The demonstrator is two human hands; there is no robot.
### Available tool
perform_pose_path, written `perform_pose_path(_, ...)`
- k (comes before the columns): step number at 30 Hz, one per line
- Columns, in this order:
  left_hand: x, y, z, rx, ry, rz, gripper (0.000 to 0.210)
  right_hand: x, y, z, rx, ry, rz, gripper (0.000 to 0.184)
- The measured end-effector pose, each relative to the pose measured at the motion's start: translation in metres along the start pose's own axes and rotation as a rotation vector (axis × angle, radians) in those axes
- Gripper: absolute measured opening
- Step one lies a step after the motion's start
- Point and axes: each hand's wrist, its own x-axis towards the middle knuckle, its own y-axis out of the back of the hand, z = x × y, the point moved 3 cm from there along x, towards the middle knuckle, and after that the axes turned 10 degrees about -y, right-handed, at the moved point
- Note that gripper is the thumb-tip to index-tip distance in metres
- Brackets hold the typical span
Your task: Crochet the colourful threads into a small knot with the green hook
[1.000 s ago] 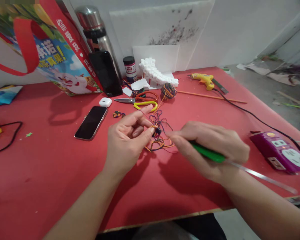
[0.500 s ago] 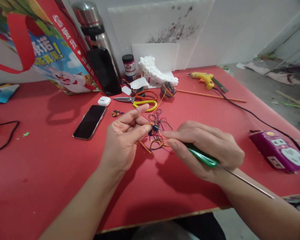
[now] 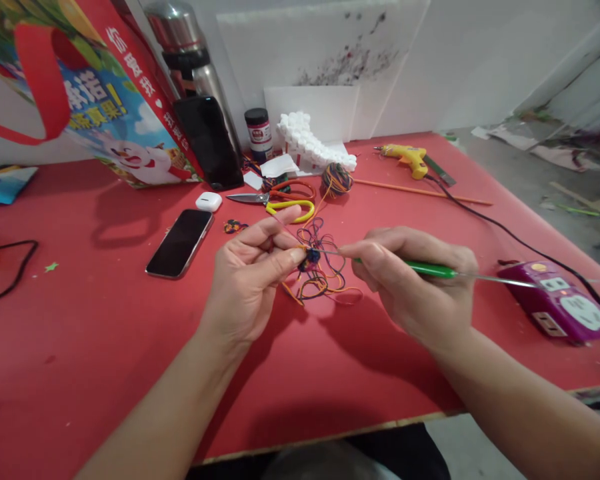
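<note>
My left hand (image 3: 253, 277) is closed, pinching a small crocheted piece (image 3: 310, 259) of dark blue and orange yarn between thumb and fingers. A strand of yarn runs up over its raised fingertip. My right hand (image 3: 415, 280) grips a crochet hook (image 3: 433, 269) with a green handle and a metal shaft at each end. The hook's thin tip meets the piece beside my left thumb; whether it passes through a loop I cannot make out. Loose yarn (image 3: 325, 287) in purple, orange and pink lies tangled beneath, and one strand leads to a yarn ball (image 3: 337, 180).
Scissors (image 3: 290, 200), a phone (image 3: 180, 243) and a white earbud case (image 3: 209, 202) lie beyond my left hand. Rightward are a yellow glue gun (image 3: 405, 159), its cord and a purple power strip (image 3: 560, 300). A gift bag (image 3: 140, 127) and a thermos (image 3: 190, 60) stand behind.
My right hand has rolled over, swinging the hook from a downward slant to nearly level, with its rear shaft now over the power strip. My left hand stays almost still.
</note>
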Motion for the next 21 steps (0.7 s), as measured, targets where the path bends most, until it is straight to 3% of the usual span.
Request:
perform_pose_path(4, -0.001, 0.0, 0.0, 0.005, -0.037, 0.0, 0.04, 0.002, -0.002, 0.011, 0.174, -0.187, -0.007, 0.015)
perform_pose_path(7, -0.002, 0.003, 0.001, 0.082, -0.118, -0.017, 0.036, 0.003, -0.003, 0.012, 0.18, -0.232, -0.007, 0.021)
perform_pose_path(9, -0.002, 0.006, 0.001, 0.145, -0.176, -0.026, 0.034, 0.001, -0.003, 0.005, 0.07, -0.137, 0.026, 0.017)
perform_pose_path(11, -0.002, 0.008, -0.001, 0.179, -0.2, -0.035, 0.034, -0.002, -0.004, -0.005, -0.109, 0.051, 0.066, 0.013)
perform_pose_path(14, -0.001, 0.008, -0.002, 0.202, -0.209, -0.037, 0.031, -0.006, -0.008, -0.018, -0.317, 0.242, 0.026, 0.017)
perform_pose_path(21, -0.004, 0.004, -0.003, 0.262, -0.256, 0.023, 0.027, -0.011, -0.011, -0.027, -0.627, 0.411, -0.052, 0.018)
